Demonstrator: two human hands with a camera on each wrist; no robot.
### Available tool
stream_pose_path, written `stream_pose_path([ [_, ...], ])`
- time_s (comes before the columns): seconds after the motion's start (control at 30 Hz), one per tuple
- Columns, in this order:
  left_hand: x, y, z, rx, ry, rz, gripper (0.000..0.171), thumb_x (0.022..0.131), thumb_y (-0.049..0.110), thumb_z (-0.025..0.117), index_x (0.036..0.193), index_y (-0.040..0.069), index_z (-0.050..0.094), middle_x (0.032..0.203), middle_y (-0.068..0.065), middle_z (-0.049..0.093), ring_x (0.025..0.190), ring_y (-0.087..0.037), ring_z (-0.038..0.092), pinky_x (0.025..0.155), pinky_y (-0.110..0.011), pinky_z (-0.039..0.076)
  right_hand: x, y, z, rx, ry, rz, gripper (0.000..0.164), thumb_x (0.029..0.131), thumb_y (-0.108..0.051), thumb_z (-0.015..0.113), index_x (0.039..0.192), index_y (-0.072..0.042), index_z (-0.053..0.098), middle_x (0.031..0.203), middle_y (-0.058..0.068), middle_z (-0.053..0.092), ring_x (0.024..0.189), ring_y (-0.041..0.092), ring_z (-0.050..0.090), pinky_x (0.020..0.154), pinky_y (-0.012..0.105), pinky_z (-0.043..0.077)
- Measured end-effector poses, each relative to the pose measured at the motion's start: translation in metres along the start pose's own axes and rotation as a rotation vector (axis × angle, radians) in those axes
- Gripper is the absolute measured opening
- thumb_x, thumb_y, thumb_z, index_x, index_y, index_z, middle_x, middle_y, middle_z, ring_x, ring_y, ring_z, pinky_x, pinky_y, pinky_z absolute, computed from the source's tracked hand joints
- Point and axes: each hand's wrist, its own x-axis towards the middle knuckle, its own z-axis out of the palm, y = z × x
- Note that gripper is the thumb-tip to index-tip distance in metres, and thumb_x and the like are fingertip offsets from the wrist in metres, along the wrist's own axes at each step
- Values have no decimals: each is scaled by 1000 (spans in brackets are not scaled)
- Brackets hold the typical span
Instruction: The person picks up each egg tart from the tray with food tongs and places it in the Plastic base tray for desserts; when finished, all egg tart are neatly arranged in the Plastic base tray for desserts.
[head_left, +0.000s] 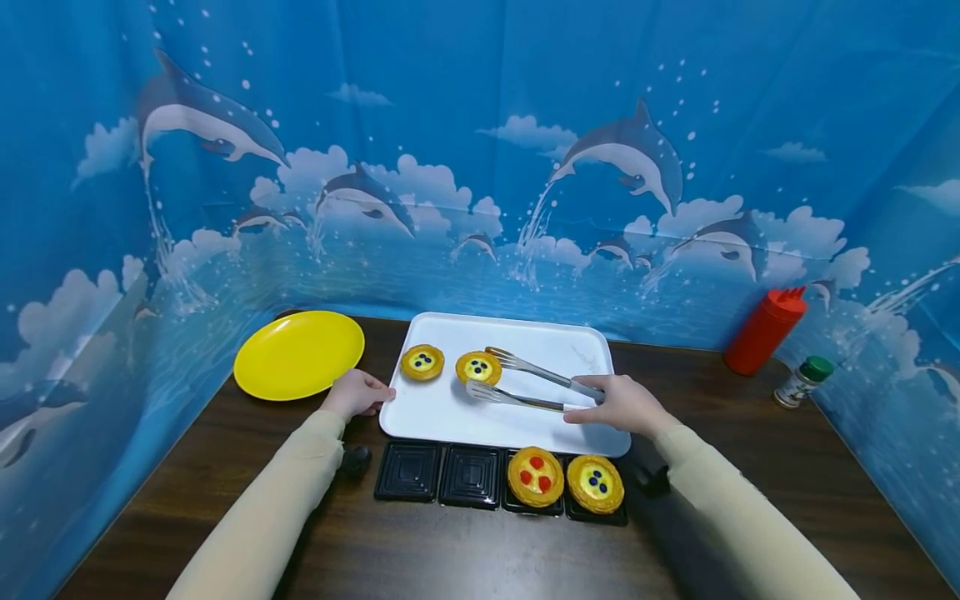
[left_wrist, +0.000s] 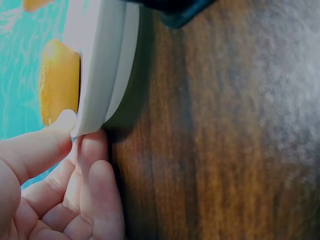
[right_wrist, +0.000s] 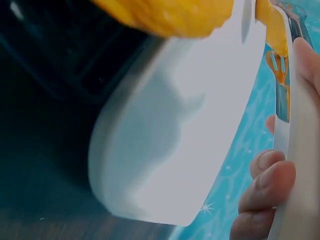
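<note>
Over the white tray (head_left: 450, 417), my right hand (head_left: 626, 405) grips tongs (head_left: 528, 402); my left hand (head_left: 355, 393) pinches the tray's rim (left_wrist: 97, 80), presumably for steadiness.

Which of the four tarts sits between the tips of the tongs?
The right-hand tart of the two on the white tray; its neighbour lies outside the tongs, and the other two sit on black containers.

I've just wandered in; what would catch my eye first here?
Probably the bright blue dolphin-printed cloth hanging behind the dark wooden table. Next, a glossy yellow oval plate at the back left, beside a white rectangular tray. Over that tray, the right hand holds silver-coloured tongs, their open tips at a round golden tart topped with blue dots.
</note>
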Motion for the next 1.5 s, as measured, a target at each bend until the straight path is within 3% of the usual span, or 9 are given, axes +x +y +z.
stream_pose_path([
  [0.07,0,0,0,0,4,6,30,90,25,66,104,-2,68,88,-11,65,76,-21,59,71,-28,54,-7,1,-1,-8,16,-14,78,72,-58,73,134,-15,55,107,11,67,93,22,56,73,37,52],
  [0.2,1,1,-2,4,8,11,31,90,25,66,104,-3,68,89,-12,65,77,-22,59,71,-27,54,-22,1,-4,10,11,-4,80,72,-59,73,136,-15,54,72,4,57,80,20,52,59,31,44],
  [0.4,2,3,-2,4,3,12,31,90,24,66,105,-3,68,91,-13,66,77,-22,59,71,-28,54,-45,4,-2,12,41,-13,79,71,-57,75,133,-13,56,96,5,67,81,18,51,56,28,43],
  [0.63,2,5,0,6,2,17,31,91,24,65,106,-4,67,95,-14,66,79,-22,59,73,-28,55,-72,8,5,48,45,-9,74,71,-55,76,130,-15,59,72,-1,54,65,14,48,46,24,31],
  [0.83,3,4,4,14,3,20,33,91,24,65,107,-4,67,97,-14,66,78,-22,59,72,-28,55,-91,7,12,75,29,-1,70,71,-55,76,128,-17,61,59,-4,41,53,12,41,44,22,28],
  [0.93,2,2,6,17,4,23,33,90,25,65,108,-3,67,96,-14,66,78,-21,59,72,-28,54,-98,6,17,94,9,6,70,70,-56,76,127,-18,62,62,-4,46,55,12,43,44,22,30],
  [1.13,-2,-2,6,18,14,38,34,90,25,65,108,-4,67,97,-15,66,78,-21,59,73,-29,54,-105,2,25,126,-19,-45,67,72,-53,77,125,-16,63,92,-5,65,73,12,52,52,24,43],
  [1.5,-4,-4,3,19,20,51,34,90,24,65,108,-5,67,101,-17,66,78,-21,59,73,-30,54,-107,-4,30,99,-40,-72,68,71,-54,76,126,-16,62,97,-4,67,76,11,53,58,22,47],
])
